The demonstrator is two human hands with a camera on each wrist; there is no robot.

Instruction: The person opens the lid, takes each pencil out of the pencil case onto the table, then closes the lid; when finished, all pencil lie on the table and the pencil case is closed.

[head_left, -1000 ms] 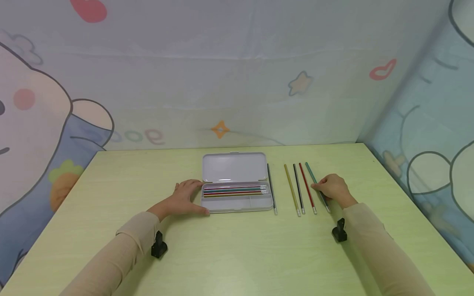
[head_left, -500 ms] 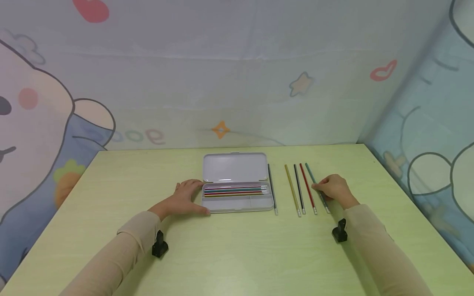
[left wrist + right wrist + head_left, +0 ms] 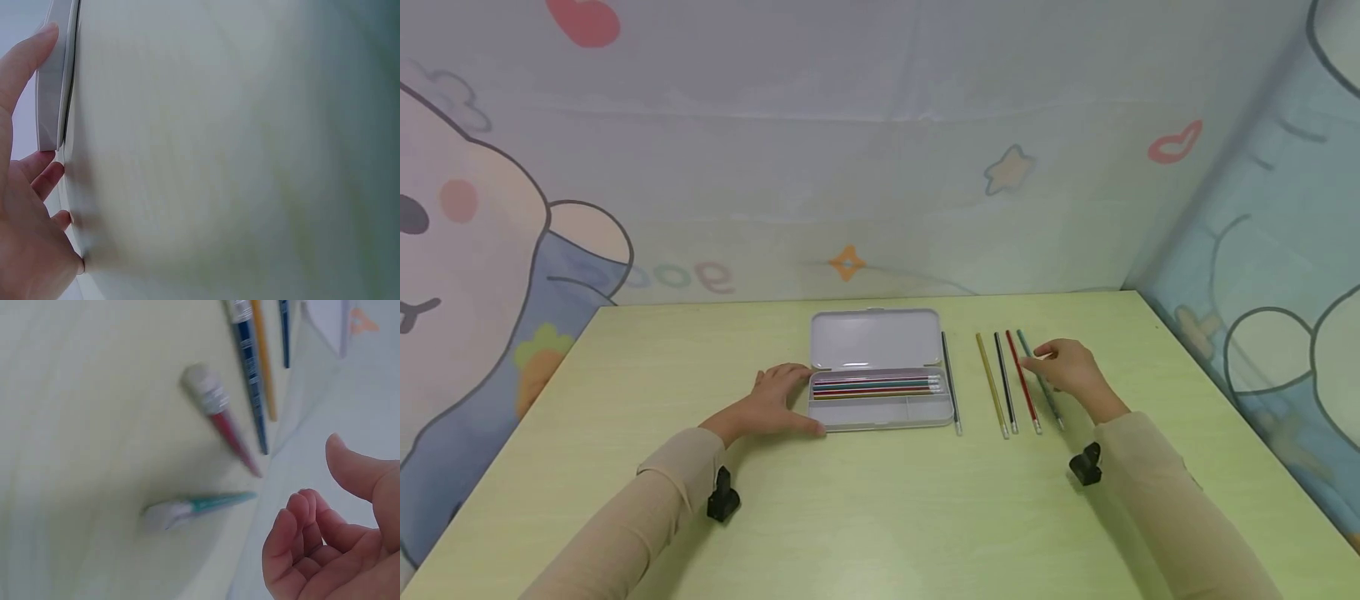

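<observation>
A white pencil case (image 3: 880, 414) lies with its lid up, several coloured pencils (image 3: 876, 387) in its back compartment. Spread at the case's left end, my left hand (image 3: 771, 404) has its thumb against the front wall and its fingertips at the end, as the left wrist view shows. My right hand (image 3: 1071, 371) hovers over the teal pencil (image 3: 1051, 400), thumb apart from loosely bent fingers, nothing between them. Left of it lie a red pencil (image 3: 1022, 383), a black pencil (image 3: 1005, 387) and a yellow pencil (image 3: 991, 383).
Close along the case's right side lies another dark pencil (image 3: 951, 383). The pale wooden table (image 3: 880, 517) ends at a printed cloth backdrop (image 3: 880, 167). A black wrist camera mount (image 3: 723, 497) hangs at the left sleeve, and another mount (image 3: 1086, 465) at the right.
My right hand has let go of the teal pencil and risen slightly, thumb and fingers parting. The pencil's eraser end has shifted a little left. My left hand stays at the case.
</observation>
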